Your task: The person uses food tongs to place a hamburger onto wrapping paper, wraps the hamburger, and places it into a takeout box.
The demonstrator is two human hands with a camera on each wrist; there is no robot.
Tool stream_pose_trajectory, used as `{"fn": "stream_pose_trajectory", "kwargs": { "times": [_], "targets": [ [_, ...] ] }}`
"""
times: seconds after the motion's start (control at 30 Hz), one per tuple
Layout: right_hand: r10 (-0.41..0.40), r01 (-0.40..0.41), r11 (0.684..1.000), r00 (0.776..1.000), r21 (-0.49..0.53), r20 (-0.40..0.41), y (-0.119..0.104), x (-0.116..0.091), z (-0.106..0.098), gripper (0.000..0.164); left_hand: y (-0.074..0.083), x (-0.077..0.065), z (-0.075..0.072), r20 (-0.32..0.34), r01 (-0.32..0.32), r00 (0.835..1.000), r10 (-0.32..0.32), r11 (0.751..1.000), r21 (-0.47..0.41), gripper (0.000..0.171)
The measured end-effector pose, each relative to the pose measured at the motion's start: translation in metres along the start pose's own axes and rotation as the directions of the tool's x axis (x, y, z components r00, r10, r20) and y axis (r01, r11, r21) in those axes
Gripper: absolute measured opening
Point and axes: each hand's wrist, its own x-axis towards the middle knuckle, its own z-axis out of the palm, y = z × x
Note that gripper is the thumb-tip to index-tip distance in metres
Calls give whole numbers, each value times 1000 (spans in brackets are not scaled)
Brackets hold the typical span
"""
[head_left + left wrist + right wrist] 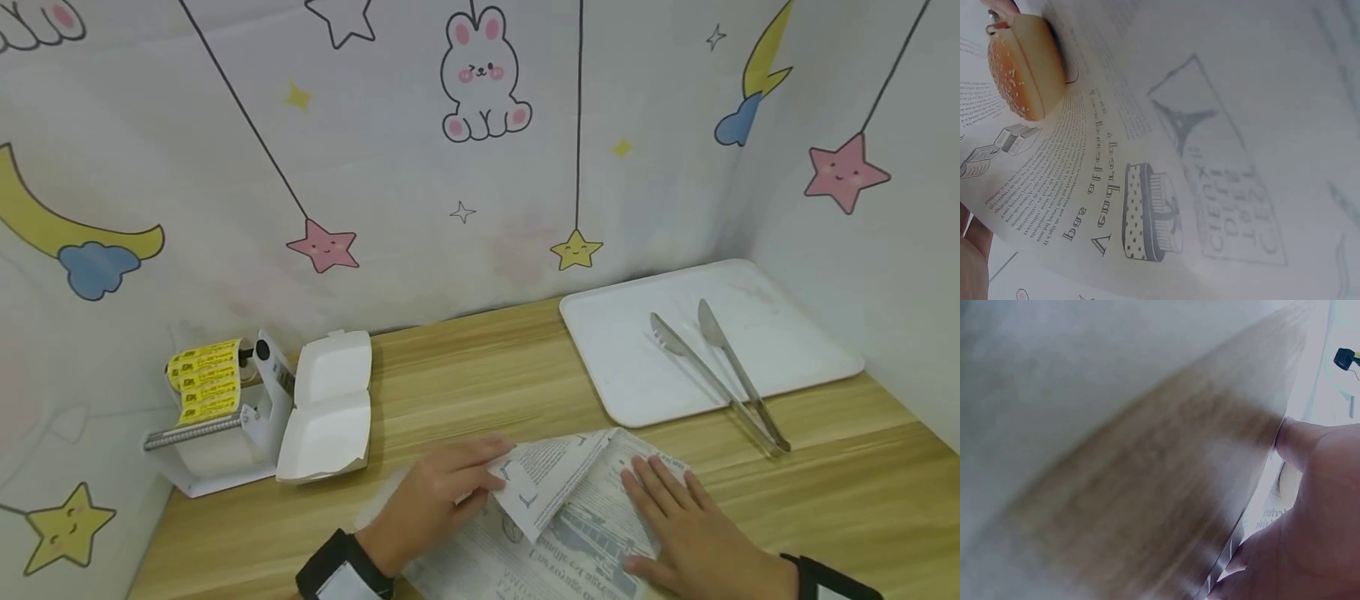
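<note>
Nearest, at six o'clock on the tabletop [450, 375], lies a sheet of printed paper [570, 533] with a folded flap [547, 475]. At the sheet's ten o'clock the left hand [435, 492] pinches the flap's edge; at three o'clock the right hand [678, 517] lies extended and grasps nothing, fingers pressing the paper flat.

The paper looks thin, light and limp, likely to crease or spring back and to tear if tugged; its free edges seem the best hold. The bun [1029, 69], seeded on top, sits on the paper in the left wrist view. It should be light and soft, easily squashed, so broad, gentle pressure round its sides through the paper would suit.

The bun cannot be seen from the head camera, probably because the flap covers it. What fills it is hard to make out. The right wrist view is mostly blur, and the sheet's near edge is cut off.

Farther, at one o'clock, metal tongs [711, 377] lie partly on a white tray [810, 333]; at ten o'clock stand an unfolded white box [326, 433] and, beyond its left side, a label dispenser [270, 417].
</note>
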Motion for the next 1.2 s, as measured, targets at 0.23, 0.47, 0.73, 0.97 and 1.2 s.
{"fn": "stream_pose_trajectory", "kwargs": {
  "times": [0.23,0.47,0.73,0.97,1.2],
  "targets": [
    [-1,1,1000,1000,2,4,-1,0,-1,97,3,-11,11,150,-73,986,66,996,47,18],
    [-22,21,999,1000,-37,-16,-1,0,-1,99,3,-19,15,248,-71,968,49,994,79,14],
    [53,-63,992,994,106,96,-4,5,-12,98,10,-7,24,280,35,957,-78,987,155,34],
    [77,-92,984,992,151,103,-9,8,-16,100,10,0,27,296,17,952,-73,982,187,22],
    [-188,181,981,975,-62,-118,-12,11,-10,96,11,0,25,320,8,945,-63,986,169,26]
  ]
}}
